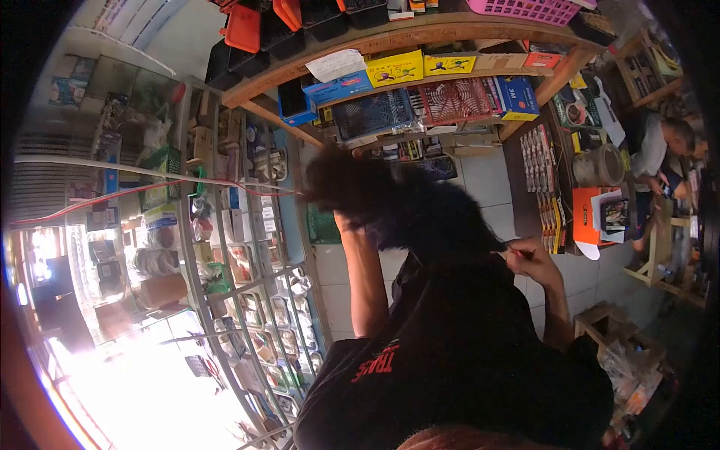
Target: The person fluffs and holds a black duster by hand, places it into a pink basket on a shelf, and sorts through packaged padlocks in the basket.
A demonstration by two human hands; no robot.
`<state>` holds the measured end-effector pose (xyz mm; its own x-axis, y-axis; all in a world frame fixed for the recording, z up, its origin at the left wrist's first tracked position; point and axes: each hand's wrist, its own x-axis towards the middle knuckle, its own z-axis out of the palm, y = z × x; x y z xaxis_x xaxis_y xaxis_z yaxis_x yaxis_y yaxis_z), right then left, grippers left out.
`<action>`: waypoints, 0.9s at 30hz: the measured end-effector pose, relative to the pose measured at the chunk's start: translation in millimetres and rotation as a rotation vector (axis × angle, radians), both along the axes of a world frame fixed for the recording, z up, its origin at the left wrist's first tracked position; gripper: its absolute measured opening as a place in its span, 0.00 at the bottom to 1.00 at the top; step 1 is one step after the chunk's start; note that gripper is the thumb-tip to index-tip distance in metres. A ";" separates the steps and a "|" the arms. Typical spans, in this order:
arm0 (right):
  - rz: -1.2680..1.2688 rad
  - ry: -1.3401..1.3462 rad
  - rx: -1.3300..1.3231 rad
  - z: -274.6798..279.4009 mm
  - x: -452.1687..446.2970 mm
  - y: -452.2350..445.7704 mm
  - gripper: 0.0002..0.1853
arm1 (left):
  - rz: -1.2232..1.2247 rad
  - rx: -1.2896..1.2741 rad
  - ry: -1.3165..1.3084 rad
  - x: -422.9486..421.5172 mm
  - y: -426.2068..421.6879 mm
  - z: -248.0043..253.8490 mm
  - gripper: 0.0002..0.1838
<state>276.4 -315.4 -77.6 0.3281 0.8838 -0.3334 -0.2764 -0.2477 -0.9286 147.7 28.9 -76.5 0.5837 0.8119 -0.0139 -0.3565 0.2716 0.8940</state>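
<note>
A dark, shaggy feather duster [442, 214] stretches across the middle, in front of my chest. My right hand [529, 262] is closed around its thin reddish handle end, at the right. My left forearm [364, 281] reaches up to the duster's bushy far end. That end covers my left hand, so its fingers and grip are hidden. My black shirt with red lettering fills the lower middle.
Shelves [420, 37] with boxes and baskets stand ahead. To the left is a glass display case [255, 292] full of small goods, with a red wire [97, 206] strung across. At the right are more stock, an orange box [589, 214] and another person [656, 150].
</note>
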 end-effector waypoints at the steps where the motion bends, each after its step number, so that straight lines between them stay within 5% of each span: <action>1: -0.029 -0.064 -0.038 0.9 0.4 3.0 0.10 | 0.006 -0.200 -0.190 5.4 -0.6 -2.5 0.24; 2: -0.058 -0.127 -0.077 2.5 -1.1 8.5 0.10 | 0.012 -0.400 -0.380 7.4 -0.7 -5.1 0.24; 5: -0.073 -0.125 -0.143 9.0 -12.1 19.0 0.13 | -0.251 -0.449 -0.549 -9.1 2.3 -17.8 0.23; 17: -0.110 -0.162 -0.139 3.2 -14.9 14.0 0.15 | -0.032 -0.445 -0.349 -2.0 -0.9 47.0 0.33; 20: -0.067 -0.118 -0.134 1.9 -13.7 18.0 0.15 | -0.268 -0.323 -0.576 1.6 11.8 13.9 0.34; 23: -0.139 -0.129 -0.096 -8.0 -12.2 19.6 0.16 | -0.066 -0.575 -0.427 3.1 -5.7 51.6 0.33; 26: -0.079 -0.076 -0.095 -2.3 -12.9 23.1 0.16 | -0.107 -0.238 -0.423 9.3 -2.8 31.6 0.33; 27: -0.087 -0.118 -0.086 -3.2 -12.3 23.2 0.17 | -0.094 -0.296 -0.424 12.3 -4.5 37.9 0.32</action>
